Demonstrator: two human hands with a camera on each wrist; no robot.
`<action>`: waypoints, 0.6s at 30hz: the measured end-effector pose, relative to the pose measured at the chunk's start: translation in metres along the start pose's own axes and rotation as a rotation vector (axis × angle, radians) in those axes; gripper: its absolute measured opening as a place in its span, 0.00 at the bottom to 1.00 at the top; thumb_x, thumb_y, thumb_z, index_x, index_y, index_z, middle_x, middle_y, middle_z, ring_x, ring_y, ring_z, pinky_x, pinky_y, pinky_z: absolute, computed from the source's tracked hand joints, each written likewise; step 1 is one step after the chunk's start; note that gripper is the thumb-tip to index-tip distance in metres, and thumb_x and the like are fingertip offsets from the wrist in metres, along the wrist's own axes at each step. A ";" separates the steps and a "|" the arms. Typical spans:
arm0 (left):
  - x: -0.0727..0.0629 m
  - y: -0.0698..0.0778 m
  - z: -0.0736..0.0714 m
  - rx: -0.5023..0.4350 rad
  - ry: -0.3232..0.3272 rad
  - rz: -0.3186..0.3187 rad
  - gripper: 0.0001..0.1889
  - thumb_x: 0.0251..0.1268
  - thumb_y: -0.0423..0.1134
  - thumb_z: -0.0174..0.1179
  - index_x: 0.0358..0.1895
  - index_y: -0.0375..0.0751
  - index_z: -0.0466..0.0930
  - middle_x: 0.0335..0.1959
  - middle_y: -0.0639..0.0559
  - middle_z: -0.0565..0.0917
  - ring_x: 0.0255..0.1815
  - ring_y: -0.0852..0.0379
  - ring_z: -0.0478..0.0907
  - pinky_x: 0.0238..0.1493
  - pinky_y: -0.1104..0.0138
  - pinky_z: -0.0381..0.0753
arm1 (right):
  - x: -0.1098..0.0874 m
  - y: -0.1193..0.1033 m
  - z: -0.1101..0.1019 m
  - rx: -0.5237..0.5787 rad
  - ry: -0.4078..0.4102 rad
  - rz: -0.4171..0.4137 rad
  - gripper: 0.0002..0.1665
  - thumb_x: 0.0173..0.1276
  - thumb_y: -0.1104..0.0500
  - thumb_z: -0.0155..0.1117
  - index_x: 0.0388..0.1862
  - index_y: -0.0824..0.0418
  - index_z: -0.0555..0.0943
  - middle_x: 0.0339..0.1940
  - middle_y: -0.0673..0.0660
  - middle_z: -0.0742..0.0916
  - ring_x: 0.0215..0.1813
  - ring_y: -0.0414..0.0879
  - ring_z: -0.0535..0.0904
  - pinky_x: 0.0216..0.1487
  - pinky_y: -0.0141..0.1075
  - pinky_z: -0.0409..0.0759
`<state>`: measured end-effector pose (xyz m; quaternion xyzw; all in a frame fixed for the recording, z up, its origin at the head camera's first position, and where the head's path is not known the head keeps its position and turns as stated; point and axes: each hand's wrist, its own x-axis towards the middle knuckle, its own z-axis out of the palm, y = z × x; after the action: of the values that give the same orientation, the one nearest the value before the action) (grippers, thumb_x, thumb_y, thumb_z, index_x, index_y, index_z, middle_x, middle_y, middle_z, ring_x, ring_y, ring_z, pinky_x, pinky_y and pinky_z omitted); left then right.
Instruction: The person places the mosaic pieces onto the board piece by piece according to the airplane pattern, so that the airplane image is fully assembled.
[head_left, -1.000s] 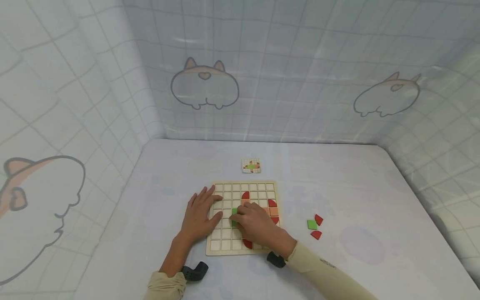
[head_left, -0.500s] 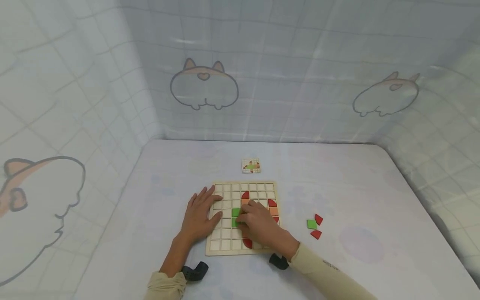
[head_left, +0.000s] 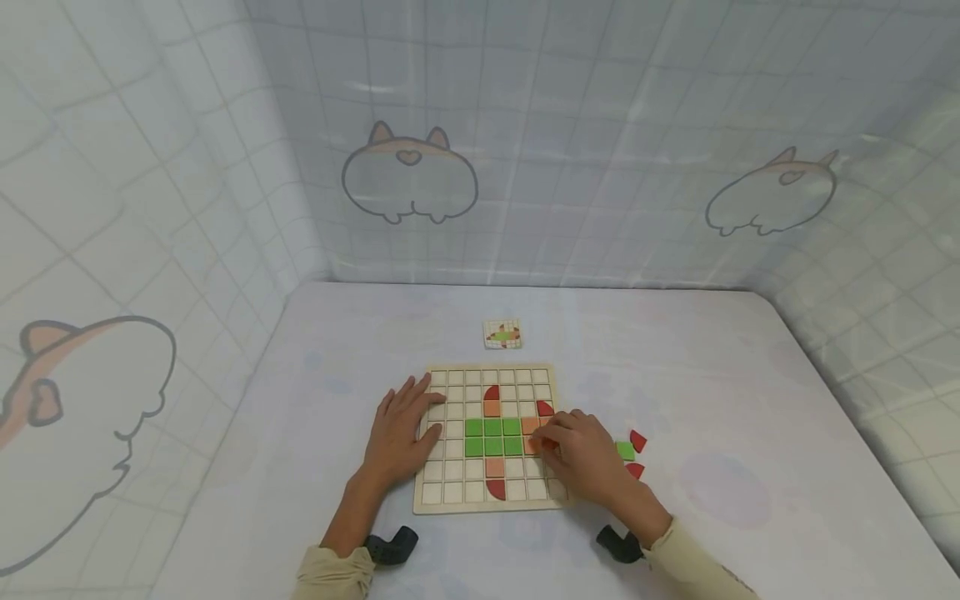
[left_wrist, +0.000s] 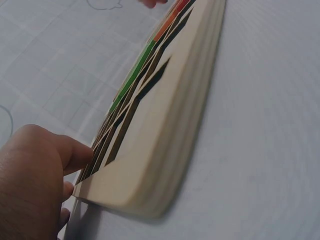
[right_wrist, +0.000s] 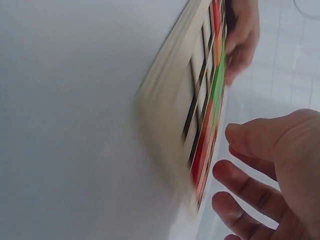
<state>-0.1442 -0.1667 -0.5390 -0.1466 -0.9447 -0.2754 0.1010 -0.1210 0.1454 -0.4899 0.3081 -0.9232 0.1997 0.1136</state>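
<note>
A wooden grid board [head_left: 450, 492] lies flat on the table. Several green square tiles [head_left: 492, 437] form a block at its middle, with orange squares [head_left: 492, 408] and red quarter-circle pieces [head_left: 496, 489] around them. My left hand [head_left: 397, 435] rests on the board's left edge, fingers spread; in the left wrist view its thumb [left_wrist: 77, 152] touches the frame. Over the right side of the board is my right hand [head_left: 587, 457], covering some tiles there. In the right wrist view its fingers [right_wrist: 245, 185] are apart, bent loosely, and no piece shows between them.
Right of the board lie a loose green square [head_left: 625, 451] and two red quarter-circles [head_left: 637, 440], partly behind the right hand. A small pattern card [head_left: 502, 333] lies beyond the board. Patterned sheeting [head_left: 525, 167] walls the table at the back and sides.
My right hand has moved right from the board's middle to its right side, uncovering the green block and the orange tile below it. The left hand stays in place.
</note>
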 end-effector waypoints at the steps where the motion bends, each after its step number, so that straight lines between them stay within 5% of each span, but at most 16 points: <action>1: 0.000 0.000 0.000 0.000 0.000 0.000 0.19 0.64 0.41 0.59 0.59 0.52 0.77 0.75 0.48 0.62 0.77 0.47 0.52 0.73 0.47 0.44 | -0.005 0.004 -0.004 -0.014 0.010 0.018 0.13 0.54 0.60 0.79 0.39 0.53 0.88 0.34 0.45 0.84 0.34 0.41 0.72 0.34 0.35 0.72; 10: -0.002 0.002 -0.003 -0.031 0.035 -0.001 0.21 0.67 0.37 0.56 0.63 0.47 0.75 0.75 0.47 0.63 0.76 0.45 0.54 0.73 0.47 0.45 | -0.046 0.045 -0.035 -0.161 0.081 0.319 0.18 0.54 0.63 0.77 0.44 0.64 0.87 0.40 0.59 0.84 0.39 0.55 0.78 0.36 0.46 0.80; 18: -0.003 0.001 -0.001 -0.173 0.166 -0.146 0.22 0.66 0.30 0.53 0.64 0.42 0.73 0.73 0.46 0.65 0.76 0.47 0.54 0.72 0.49 0.53 | -0.065 0.069 -0.047 -0.067 0.050 0.456 0.09 0.58 0.69 0.71 0.38 0.71 0.86 0.38 0.63 0.83 0.38 0.56 0.81 0.38 0.49 0.82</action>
<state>-0.1413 -0.1674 -0.5381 -0.0625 -0.9141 -0.3734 0.1455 -0.1081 0.2503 -0.4901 0.0827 -0.9719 0.1970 0.0984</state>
